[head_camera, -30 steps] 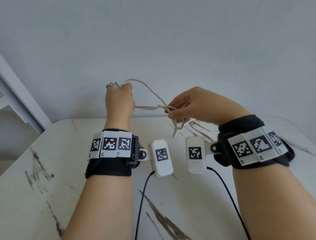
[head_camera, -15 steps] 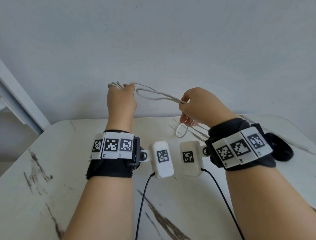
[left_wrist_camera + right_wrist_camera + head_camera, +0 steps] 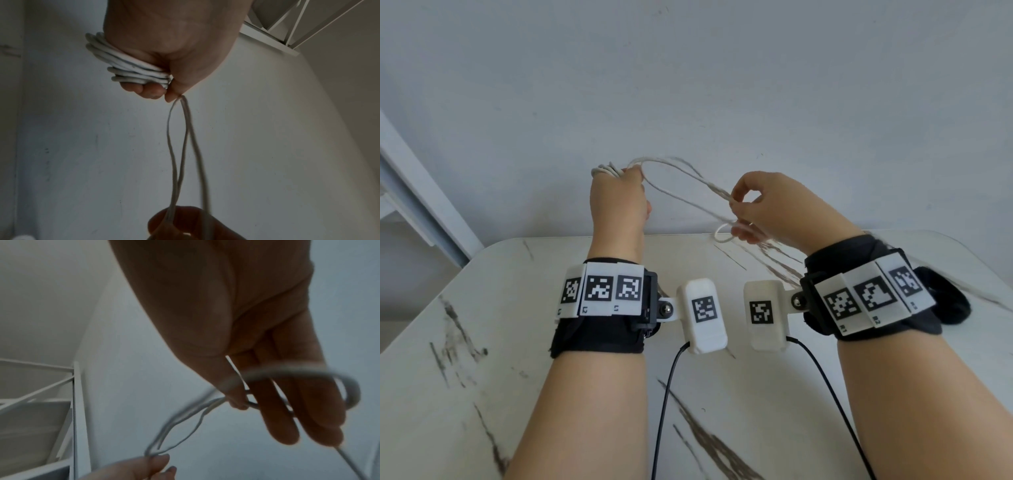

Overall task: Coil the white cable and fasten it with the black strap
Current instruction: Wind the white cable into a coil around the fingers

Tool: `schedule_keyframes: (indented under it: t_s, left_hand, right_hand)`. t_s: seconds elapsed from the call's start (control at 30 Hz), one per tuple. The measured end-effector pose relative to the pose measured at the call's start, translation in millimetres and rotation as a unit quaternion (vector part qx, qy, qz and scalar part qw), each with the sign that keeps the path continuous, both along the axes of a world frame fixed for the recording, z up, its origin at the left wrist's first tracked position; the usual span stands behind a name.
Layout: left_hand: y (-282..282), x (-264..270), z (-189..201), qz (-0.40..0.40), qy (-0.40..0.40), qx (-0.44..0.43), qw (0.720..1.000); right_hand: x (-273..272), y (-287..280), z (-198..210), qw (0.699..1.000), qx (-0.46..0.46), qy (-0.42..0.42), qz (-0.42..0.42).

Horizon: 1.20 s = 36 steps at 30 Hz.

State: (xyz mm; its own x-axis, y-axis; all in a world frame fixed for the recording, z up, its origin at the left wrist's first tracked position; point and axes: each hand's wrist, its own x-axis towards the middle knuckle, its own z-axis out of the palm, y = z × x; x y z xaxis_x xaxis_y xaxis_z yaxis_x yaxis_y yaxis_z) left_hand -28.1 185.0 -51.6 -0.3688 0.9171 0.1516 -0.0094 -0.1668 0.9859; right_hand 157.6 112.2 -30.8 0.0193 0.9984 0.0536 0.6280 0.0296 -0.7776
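- We see the left hand [image 3: 618, 198] raised above the counter [image 3: 482, 342], gripping white cable [image 3: 681, 185] coils at its top.
- Strands run right to the right hand [image 3: 767, 209], pinched between thumb and fingers.
- A small loop hangs below that hand, near the counter's far edge.

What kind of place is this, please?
Probably an indoor room, a home or an office: a white marble-patterned table stands against a plain grey wall, with a white shelf frame beside it.
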Motion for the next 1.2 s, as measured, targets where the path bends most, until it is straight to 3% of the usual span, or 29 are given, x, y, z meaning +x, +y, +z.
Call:
schedule_keyframes:
  t_s: [0.2, 0.37, 0.5, 0.63, 0.73, 0.8, 0.9, 1.1, 1.2]
  left_hand:
    - [0, -1, 0, -0.001, 0.023, -0.017, 1.000]
    - [-4, 1, 1, -0.006, 0.031, -0.032, 0.999]
    - [-8, 2, 3, -0.018, 0.036, -0.033, 0.999]
    - [-15, 4, 8, -0.039, 0.030, -0.040, 0.998]
    - [-20, 7, 12, -0.062, 0.035, -0.035, 0.997]
    - [-23, 8, 13, -0.084, 0.016, -0.035, 0.996]
    - [-26, 6, 14, -0.132, -0.001, -0.052, 0.990]
    - [-32, 12, 15, -0.245, 0.068, -0.112, 0.961]
    - [-35, 14, 18, -0.304, 0.079, -0.127, 0.941]
  right_hand:
    - [4, 0, 4, 0.998, 0.043, -0.040, -0.030]
    - [2, 0, 8, 0.999, 0.051, 0.005, -0.011]
    - [0, 1, 9, 0.992, 0.111, 0.045, -0.031]
    - [6, 3, 3, 0.987, 0.144, 0.013, -0.075]
    - [8, 6, -1, 0.978, 0.157, -0.055, -0.129]
    - [9, 6, -4, 0.972, 0.154, -0.097, -0.150]
    - [12, 8, -7, 0.973, 0.142, -0.096, -0.153]
    - [13, 8, -3, 0.968, 0.198, -0.004, -0.158]
    - [14, 11, -5, 0.952, 0.230, -0.034, -0.198]
